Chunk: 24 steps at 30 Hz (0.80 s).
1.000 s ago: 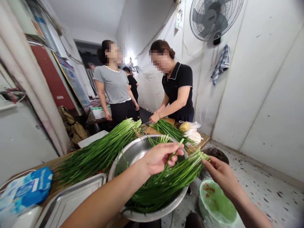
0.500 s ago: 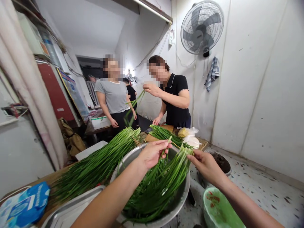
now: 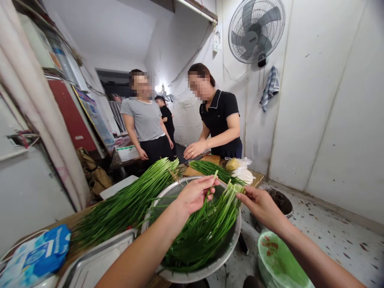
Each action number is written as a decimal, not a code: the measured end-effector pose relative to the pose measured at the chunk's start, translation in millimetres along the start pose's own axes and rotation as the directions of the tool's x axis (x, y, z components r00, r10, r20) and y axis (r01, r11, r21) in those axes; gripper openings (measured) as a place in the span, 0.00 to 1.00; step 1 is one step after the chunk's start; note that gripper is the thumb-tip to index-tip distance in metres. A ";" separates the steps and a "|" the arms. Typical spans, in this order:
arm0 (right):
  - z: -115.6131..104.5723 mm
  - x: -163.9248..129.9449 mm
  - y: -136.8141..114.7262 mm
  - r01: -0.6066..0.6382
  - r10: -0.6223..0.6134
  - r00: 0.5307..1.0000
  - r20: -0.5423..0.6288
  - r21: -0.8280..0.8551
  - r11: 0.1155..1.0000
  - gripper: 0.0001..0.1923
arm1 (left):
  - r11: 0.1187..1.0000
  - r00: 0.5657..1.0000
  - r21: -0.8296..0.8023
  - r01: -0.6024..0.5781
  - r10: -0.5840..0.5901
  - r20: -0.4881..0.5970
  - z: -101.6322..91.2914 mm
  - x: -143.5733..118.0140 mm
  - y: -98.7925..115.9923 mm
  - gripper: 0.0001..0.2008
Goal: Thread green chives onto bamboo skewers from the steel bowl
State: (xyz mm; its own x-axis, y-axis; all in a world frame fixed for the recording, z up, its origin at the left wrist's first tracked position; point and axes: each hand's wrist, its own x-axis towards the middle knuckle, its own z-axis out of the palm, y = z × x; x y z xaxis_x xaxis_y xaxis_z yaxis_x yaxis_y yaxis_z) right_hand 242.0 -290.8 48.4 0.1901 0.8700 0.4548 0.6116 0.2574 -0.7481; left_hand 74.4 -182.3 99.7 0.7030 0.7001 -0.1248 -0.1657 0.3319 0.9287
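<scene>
Lying slantwise in the round stainless-steel bowl (image 3: 231,244), the bundle of long green chive stalks (image 3: 207,228) has its cut ends raised toward the far right rim. Left hand (image 3: 195,194) pinches a single thin green stalk (image 3: 211,183) between thumb and fingers above the bundle. Right hand (image 3: 260,205) grips the bundle's cut ends, fingers closed around them. Left of the bowl, a large heap of loose green chives (image 3: 126,204) on the wooden table (image 3: 67,220). Far side: a person in a black top (image 3: 223,120) over a wooden cutting board (image 3: 207,159). Near right, on the floor, a green-lined bucket (image 3: 277,260).
</scene>
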 end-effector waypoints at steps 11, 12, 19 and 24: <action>-2.9 -4.6 -4.3 -0.017 0.017 1.000 0.015 0.009 1.000 0.16 | 0.998 0.998 -0.049 0.034 -0.032 0.045 0.6 -0.5 -3.9 0.07; -3.5 -5.2 -4.4 -0.019 0.019 1.000 0.019 0.016 1.000 0.16 | 0.998 0.999 -0.051 0.034 -0.032 0.044 1.2 -0.4 -4.1 0.07; -5.3 -6.5 -2.7 -0.001 0.001 1.000 0.010 0.042 0.999 0.16 | 0.999 0.998 -0.045 0.028 -0.025 0.056 2.2 -0.2 -4.7 0.08; -4.0 -7.1 1.5 -0.014 0.013 1.000 0.016 0.028 1.000 0.15 | 0.997 0.998 0.050 -0.052 0.050 0.032 3.6 -2.1 -6.9 0.09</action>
State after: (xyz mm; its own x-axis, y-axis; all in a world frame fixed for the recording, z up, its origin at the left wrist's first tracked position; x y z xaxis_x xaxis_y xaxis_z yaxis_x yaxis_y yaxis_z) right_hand 244.6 -298.2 45.9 0.1858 0.8800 0.4372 0.5874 0.2572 -0.7673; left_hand 76.5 -188.4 94.7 0.7156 0.6953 -0.0670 -0.1666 0.2631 0.9503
